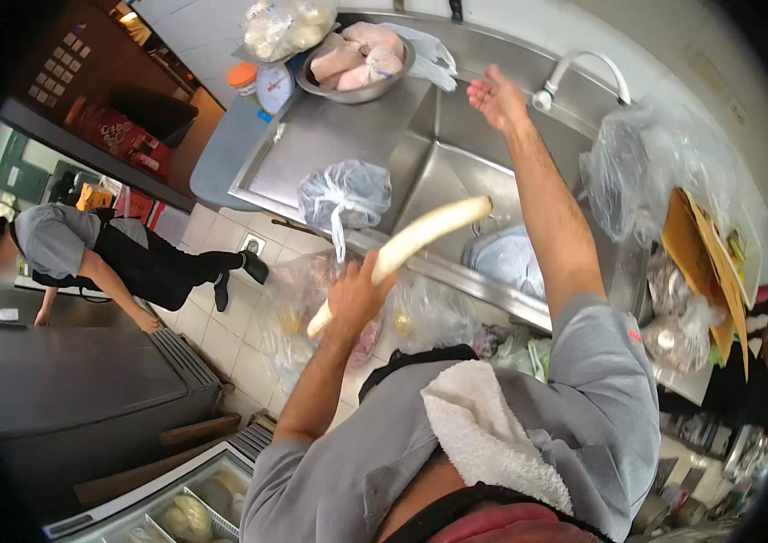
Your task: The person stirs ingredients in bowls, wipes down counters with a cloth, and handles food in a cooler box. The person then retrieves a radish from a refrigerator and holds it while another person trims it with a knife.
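Note:
My left hand [359,294] is wrapped round the middle of a long pale root vegetable [434,233]. Slightly curved, with a brownish cut-looking tip, it slants up over the near edge of the sink. Beyond it, my right hand [498,100] is stretched over the sink basin [456,172], its fingers apart and nothing in them. To the right of that hand is the white curved faucet [590,56]. A knotted plastic bag [345,195] sits on the steel drainboard [312,136]. Another filled plastic bag [508,258] lies in the basin, partly behind my right arm.
A metal bowl of raw meat [357,65] stands at the back left, beside an orange-lidded jar [243,77]. Plastic bags [293,303] crowd the floor below the sink. Cardboard [705,267] leans at the right. A co-worker [85,249] bends over a grey cabinet [85,385] at the left.

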`<state>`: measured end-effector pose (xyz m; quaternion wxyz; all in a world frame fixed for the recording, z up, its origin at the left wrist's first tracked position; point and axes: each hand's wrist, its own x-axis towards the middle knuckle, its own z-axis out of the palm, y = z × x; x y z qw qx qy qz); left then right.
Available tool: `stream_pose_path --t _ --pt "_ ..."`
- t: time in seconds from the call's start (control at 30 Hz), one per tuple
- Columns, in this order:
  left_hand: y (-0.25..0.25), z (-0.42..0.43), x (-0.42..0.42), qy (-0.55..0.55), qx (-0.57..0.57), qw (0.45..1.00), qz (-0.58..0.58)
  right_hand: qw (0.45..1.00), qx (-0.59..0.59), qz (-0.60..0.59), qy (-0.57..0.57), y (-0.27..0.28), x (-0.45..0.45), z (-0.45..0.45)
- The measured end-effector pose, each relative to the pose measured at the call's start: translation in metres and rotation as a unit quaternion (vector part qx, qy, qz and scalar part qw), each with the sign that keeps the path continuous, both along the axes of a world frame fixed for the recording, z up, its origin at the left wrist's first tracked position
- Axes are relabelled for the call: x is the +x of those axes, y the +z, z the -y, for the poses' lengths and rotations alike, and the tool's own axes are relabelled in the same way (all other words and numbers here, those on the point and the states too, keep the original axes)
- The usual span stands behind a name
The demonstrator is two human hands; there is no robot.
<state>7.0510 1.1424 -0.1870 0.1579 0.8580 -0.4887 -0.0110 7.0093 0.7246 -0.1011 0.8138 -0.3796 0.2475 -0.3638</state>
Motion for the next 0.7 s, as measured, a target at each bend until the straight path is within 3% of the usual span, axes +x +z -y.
stream_pose_path --t 0.27,0.47,0.7 --pt "0.021 0.020 -0.025 0.120 0.056 0.991 -0.034 0.973 0.139 0.172 -0.058 0.032 0.122 0.149" --pt "0.020 0.027 -0.032 0.178 0.052 0.981 -0.062 0.972 0.136 0.179 -0.061 0.042 0.180 0.216" --pt "0.026 0.036 -0.037 0.208 0.057 0.974 -0.074 0.952 0.212 0.175 -0.133 0.060 0.204 0.238"
